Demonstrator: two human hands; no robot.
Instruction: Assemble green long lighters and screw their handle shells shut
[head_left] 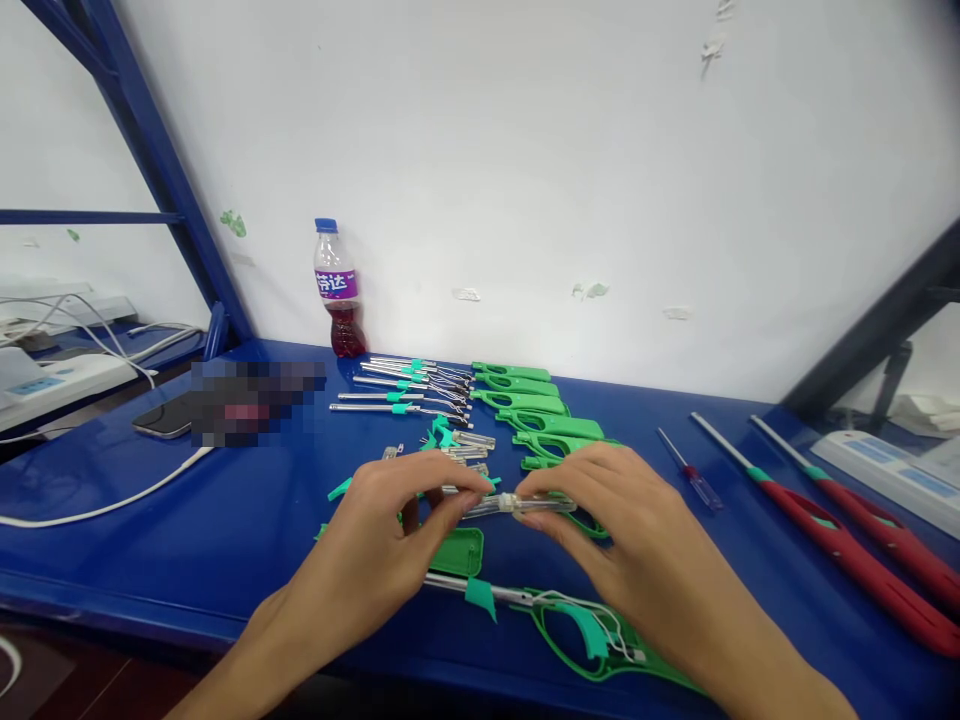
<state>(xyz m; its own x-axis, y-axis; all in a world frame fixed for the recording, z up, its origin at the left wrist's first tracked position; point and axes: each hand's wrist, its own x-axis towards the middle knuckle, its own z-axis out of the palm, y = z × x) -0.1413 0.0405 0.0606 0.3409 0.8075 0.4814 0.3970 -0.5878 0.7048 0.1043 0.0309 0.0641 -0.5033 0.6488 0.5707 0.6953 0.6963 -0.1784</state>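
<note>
Between both hands, above the table, is a clear plastic lighter fuel tank (547,505) with a whitish fitting. My right hand (622,520) grips its right part between thumb and fingers. My left hand (405,520) is closed in a pinch at its left end; the fingertips hide what exactly they grip there. Below the hands lies an opened green lighter half-shell (555,650) with a metal tube (450,582), white wires and a teal trigger (592,632). A green cover piece (461,550) lies beside my left hand, partly hidden.
Behind the hands lie several metal tubes with wires (375,408), green lighter shells (525,385) and more clear tanks (474,440). Rightward are a screwdriver (701,485) and two red lighters (832,530). A drink bottle (345,320) stands by the wall; a phone (165,415) lies left.
</note>
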